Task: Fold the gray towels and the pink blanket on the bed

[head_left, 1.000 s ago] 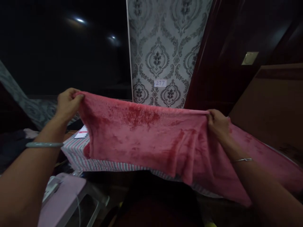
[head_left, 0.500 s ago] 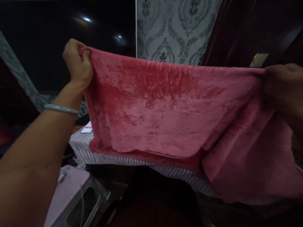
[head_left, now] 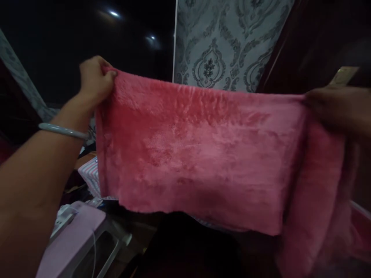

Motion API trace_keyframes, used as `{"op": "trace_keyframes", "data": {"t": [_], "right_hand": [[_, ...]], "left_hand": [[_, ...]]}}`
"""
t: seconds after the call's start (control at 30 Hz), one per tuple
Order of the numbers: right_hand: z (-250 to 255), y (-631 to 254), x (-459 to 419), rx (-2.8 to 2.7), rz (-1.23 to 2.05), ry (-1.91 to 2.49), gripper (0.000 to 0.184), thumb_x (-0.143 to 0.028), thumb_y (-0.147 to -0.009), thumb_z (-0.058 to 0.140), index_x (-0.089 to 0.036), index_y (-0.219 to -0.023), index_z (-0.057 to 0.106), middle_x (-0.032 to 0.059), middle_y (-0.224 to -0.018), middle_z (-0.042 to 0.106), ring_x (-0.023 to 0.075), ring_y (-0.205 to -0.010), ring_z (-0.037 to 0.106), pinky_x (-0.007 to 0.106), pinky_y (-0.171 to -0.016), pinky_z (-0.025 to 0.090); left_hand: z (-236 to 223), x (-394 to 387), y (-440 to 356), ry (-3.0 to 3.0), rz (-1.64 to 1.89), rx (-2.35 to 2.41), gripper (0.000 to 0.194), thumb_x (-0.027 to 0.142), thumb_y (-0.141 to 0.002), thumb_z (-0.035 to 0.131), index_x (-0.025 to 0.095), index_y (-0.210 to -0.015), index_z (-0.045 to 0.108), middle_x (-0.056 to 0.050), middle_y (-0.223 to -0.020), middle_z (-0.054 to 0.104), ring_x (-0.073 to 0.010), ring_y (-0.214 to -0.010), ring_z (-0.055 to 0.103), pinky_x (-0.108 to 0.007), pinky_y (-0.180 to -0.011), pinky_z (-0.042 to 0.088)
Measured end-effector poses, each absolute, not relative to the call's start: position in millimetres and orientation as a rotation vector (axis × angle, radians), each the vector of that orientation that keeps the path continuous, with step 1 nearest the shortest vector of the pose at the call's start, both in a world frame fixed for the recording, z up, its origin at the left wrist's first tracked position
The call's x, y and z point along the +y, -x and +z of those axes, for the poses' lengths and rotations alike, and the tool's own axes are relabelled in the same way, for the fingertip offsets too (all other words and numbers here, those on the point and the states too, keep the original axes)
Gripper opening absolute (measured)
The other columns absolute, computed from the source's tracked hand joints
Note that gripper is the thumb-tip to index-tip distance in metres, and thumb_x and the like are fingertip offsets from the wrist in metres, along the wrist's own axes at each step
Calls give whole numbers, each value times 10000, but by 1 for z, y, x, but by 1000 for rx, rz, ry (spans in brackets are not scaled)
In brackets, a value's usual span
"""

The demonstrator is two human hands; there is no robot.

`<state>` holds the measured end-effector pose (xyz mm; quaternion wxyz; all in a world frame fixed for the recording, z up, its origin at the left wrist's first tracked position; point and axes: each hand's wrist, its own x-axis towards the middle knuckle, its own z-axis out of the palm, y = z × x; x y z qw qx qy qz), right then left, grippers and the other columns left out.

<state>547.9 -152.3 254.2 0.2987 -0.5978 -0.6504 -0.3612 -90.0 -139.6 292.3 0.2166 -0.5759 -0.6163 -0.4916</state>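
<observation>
A pink plush blanket [head_left: 197,154] hangs stretched between my two hands, its top edge sloping slightly down to the right. My left hand [head_left: 97,79], with a pale bangle on the wrist, pinches the upper left corner. At the upper right, my right hand [head_left: 336,106] is closed on the same edge; its fingers are dark and partly blurred. Loose folds of the blanket drop below the right hand. Most of the striped cloth [head_left: 90,175] behind and beneath is hidden by the blanket.
A pink-topped stool [head_left: 78,227] with pale legs stands at the lower left, with a white power strip [head_left: 62,220] and a cable on it. A large dark screen [head_left: 87,46] and patterned wallpaper [head_left: 226,42] are behind. A wall switch [head_left: 344,76] is at the right.
The blanket has come nearer and now covers most of the striped cloth seen earlier. My right hand has moved left in view, and the folds under it hang lower.
</observation>
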Motion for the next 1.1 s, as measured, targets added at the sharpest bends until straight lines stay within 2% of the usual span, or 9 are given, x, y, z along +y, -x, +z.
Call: {"op": "trace_keyframes", "data": {"t": [0.1,0.17,0.37,0.53,0.8,1.0,1.1], "right_hand": [[220,-511,-119,-1899,-880,1761,247,-268,-979,590,-141,-1147,720,136,-1139,699,192,-903,632,319,-647,343],[194,-492,-94,-1954,-808,1831,231,-197,-937,634,-140,-1143,722,136,-1127,701,203,-893,630,312,-651,355],[114,-464,-26,-2159,-590,1952,311,-291,-1013,439,-182,-1155,693,115,-1165,678,233,-939,631,308,-670,374],[62,-458,14,-2228,-429,2094,352,-310,-1027,375,-181,-1171,669,134,-1219,663,256,-995,637,322,-732,417],[0,-498,86,-2183,-339,2112,339,-302,-1001,415,-175,-1161,686,168,-1206,683,273,-1030,640,351,-810,437],[-64,-501,104,-2135,-75,2143,247,-278,-932,531,-198,-1045,735,192,-1125,714,288,-978,671,362,-725,434],[-81,-506,109,-2061,55,2181,243,-281,-909,567,-206,-1050,751,217,-1116,715,291,-976,682,378,-743,444]], "left_hand": [[259,-100,102,1629,-1282,-1838,434,372,-865,564,69,-1155,678,-88,-1140,712,-152,-1027,614,-304,-967,433],[233,-73,107,1661,-1217,-1911,420,347,-883,555,57,-1165,666,-110,-1151,704,-170,-1068,617,-313,-979,436],[138,6,105,1671,-1031,-2171,258,209,-912,528,144,-1125,658,-129,-1203,692,-260,-1165,620,-364,-1020,463],[69,63,99,1721,-922,-2351,273,211,-922,502,179,-1149,650,-129,-1216,691,-276,-1155,619,-362,-991,471],[25,131,96,1839,-941,-2388,296,218,-943,470,163,-1183,634,-152,-1294,653,-297,-1240,572,-384,-1045,415],[-24,153,94,1933,-900,-2575,325,252,-893,573,131,-1192,618,-170,-1260,669,-289,-1188,606,-357,-1009,433],[-35,153,106,2009,-907,-2655,350,309,-924,526,81,-1171,623,-172,-1233,678,-254,-1152,622,-322,-990,431]]}}
